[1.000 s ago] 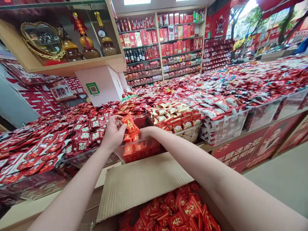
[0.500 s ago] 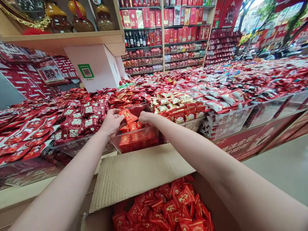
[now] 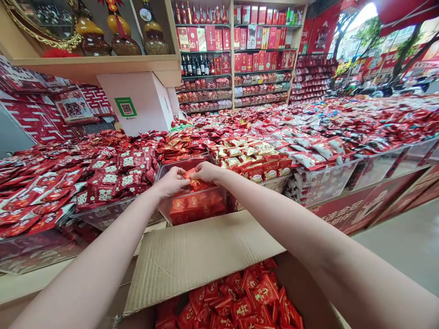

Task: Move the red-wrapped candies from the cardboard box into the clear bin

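Note:
Both hands meet over a clear plastic bin that holds small red packets with gold print. My left hand is closed at the fingertips on the left side of a red candy packet. From the other side, my right hand pinches the same packet with thumb and fingers. Below them, several rows of red packets show through the bin's front wall. Nearer to me stands an open cardboard box, filled with loose red packets of the same look. Its raised flap lies between the bin and the packets inside.
Bins of dark red packets adjoin on the left, gold and red durian packets on the right. Behind stands a white box with a QR code under a wooden shelf. Shelves of bottles and boxes line the back.
My right hand has risen out of the bin and come beside the left. My left hand has moved slightly right, and both now grip one packet. The view has tilted up slightly.

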`<action>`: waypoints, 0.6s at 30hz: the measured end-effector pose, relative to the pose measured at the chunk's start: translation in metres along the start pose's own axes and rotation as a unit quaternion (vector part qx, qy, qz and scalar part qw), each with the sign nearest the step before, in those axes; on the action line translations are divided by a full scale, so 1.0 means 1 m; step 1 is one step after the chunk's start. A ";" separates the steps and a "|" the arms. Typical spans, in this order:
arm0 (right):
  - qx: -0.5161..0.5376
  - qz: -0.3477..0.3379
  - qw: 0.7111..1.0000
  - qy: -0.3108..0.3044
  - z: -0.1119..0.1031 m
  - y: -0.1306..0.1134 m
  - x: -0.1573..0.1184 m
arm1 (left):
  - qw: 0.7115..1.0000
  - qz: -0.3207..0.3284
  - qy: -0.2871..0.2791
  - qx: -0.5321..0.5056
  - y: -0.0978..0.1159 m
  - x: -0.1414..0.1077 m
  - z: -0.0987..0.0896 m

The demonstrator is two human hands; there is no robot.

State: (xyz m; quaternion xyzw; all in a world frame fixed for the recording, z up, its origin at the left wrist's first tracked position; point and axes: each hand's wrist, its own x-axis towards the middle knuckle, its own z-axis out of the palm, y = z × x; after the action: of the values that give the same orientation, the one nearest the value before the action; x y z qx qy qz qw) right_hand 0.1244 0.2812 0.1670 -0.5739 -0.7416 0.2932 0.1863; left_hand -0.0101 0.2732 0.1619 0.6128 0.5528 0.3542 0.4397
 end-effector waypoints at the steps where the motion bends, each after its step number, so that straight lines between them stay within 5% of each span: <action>1: -0.015 -0.022 0.999 0.024 -0.002 -0.001 -0.002 | 1.000 -0.010 -0.002 0.005 0.000 0.000 -0.001; 4: -0.109 -0.098 0.986 0.077 -0.010 -0.009 -0.011 | 0.998 -0.037 -0.029 0.031 -0.001 0.000 -0.002; 7: -0.266 -0.146 0.951 0.058 -0.022 -0.019 -0.024 | 0.990 -0.069 -0.112 0.055 -0.001 0.002 -0.001; 11: -0.390 -0.128 0.910 -0.057 -0.032 -0.027 -0.030 | 0.964 -0.118 -0.226 0.077 0.004 0.002 0.004; 15: -0.457 -0.122 0.859 -0.196 -0.028 -0.028 -0.020 | 0.942 -0.155 -0.283 0.095 0.005 0.001 0.004; 18: -0.426 -0.115 0.864 -0.240 -0.024 -0.029 -0.015 | 0.938 -0.158 -0.294 0.094 0.003 0.002 0.003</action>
State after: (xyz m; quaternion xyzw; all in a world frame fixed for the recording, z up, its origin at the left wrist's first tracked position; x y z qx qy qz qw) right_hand 0.1211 0.2675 0.2049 -0.4196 -0.8770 0.0536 -0.2280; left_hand -0.0057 0.2748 0.1631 0.6327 0.5191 0.0304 0.5738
